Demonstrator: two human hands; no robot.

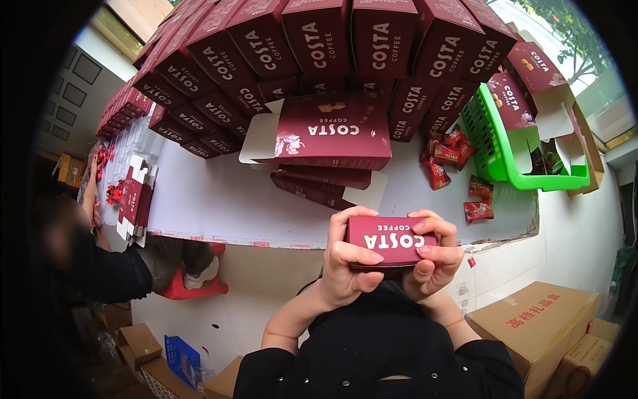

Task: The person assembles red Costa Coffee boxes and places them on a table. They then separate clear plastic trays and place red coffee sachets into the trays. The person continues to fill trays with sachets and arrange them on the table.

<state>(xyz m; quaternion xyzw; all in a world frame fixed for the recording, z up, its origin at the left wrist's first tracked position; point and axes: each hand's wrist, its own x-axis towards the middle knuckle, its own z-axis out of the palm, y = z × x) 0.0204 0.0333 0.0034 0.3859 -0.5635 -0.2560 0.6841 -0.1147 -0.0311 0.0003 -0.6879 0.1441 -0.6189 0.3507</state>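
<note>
Both hands hold one dark red carton [391, 241] close to my chest, below the table's front edge. My left hand [345, 266] grips its left end with fingers curled over the front. My right hand [435, 256] clamps its right end, thumb on top. On the white table [219, 199] just beyond lie an open-ended dark red carton [325, 133] and two flat ones [325, 183] under it.
Many closed dark red cartons [319, 46] are stacked along the table's far side. A green basket [512, 146] with cartons stands at right, red sachets [465, 179] beside it. Another person [100, 259] works at left. Brown cardboard boxes [538, 326] sit on the floor.
</note>
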